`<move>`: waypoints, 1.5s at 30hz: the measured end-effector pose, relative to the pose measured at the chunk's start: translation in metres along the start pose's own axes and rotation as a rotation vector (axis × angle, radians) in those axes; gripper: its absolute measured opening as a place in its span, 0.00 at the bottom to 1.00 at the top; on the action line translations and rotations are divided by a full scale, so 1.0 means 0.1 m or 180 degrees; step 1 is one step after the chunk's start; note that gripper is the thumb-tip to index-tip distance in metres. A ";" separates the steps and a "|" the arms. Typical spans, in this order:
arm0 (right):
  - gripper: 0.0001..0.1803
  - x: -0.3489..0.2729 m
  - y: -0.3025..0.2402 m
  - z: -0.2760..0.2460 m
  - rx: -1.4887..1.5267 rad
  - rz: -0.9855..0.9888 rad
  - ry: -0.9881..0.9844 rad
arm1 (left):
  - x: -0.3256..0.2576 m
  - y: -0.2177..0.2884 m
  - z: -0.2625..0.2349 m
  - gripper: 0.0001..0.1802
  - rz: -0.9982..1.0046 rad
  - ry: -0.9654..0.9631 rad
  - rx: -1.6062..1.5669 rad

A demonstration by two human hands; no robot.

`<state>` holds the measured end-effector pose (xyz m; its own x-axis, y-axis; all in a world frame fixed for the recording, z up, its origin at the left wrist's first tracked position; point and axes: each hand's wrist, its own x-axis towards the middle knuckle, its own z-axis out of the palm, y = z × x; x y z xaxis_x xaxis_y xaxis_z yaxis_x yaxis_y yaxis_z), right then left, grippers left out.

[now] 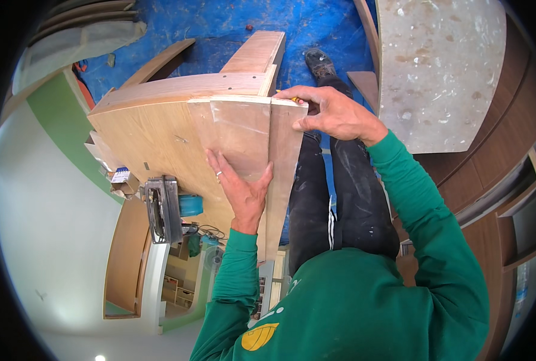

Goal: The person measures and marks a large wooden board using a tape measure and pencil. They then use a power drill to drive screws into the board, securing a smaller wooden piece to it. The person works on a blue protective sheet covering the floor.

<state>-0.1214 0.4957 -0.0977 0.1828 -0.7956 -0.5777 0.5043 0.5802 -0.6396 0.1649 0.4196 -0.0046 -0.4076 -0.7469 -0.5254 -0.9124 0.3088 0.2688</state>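
My left hand (241,189) lies flat with spread fingers on a wide wooden board (238,129). A narrow wooden strip (284,156) runs along that board's right edge, and my left thumb reaches close to the seam. At the strip's far end my right hand (337,114) is curled, index finger stretched over the end and thumb against the face. A slim yellow pencil (296,100) shows under the right index finger, mostly hidden by it. Both boards rest on a larger plywood-topped piece (153,138).
A circular saw (164,209) with a teal body sits on the plywood, left of my left hand. A small box (123,180) stands at its left edge. Blue sheeting (219,21) covers the floor ahead. A stained grey panel (439,72) stands at the right.
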 end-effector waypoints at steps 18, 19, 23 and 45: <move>0.28 -0.05 -0.15 -0.06 -0.0519 -0.0273 0.0304 | 0.02 0.03 0.00 0.68 -0.0072 -0.0138 -0.0114; 0.25 -0.05 -0.25 -0.09 -0.0638 -0.0256 0.0635 | 0.01 0.00 0.00 0.68 -0.0025 -0.0150 -0.0089; 0.20 0.16 -0.59 -0.22 -0.0826 -0.0409 0.1442 | -0.02 0.06 -0.03 0.68 -0.0105 -0.0162 -0.0168; 0.31 1.27 -0.43 0.27 -0.1703 -0.0938 0.0639 | -0.06 -0.03 0.02 0.70 0.0192 -0.0070 -0.0054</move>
<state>-0.0974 0.3656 -0.1300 -0.0870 -0.9168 -0.3897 0.0090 0.3905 -0.9206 0.1703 0.4245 -0.0040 -0.4626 -0.7142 -0.5253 -0.8854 0.3426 0.3141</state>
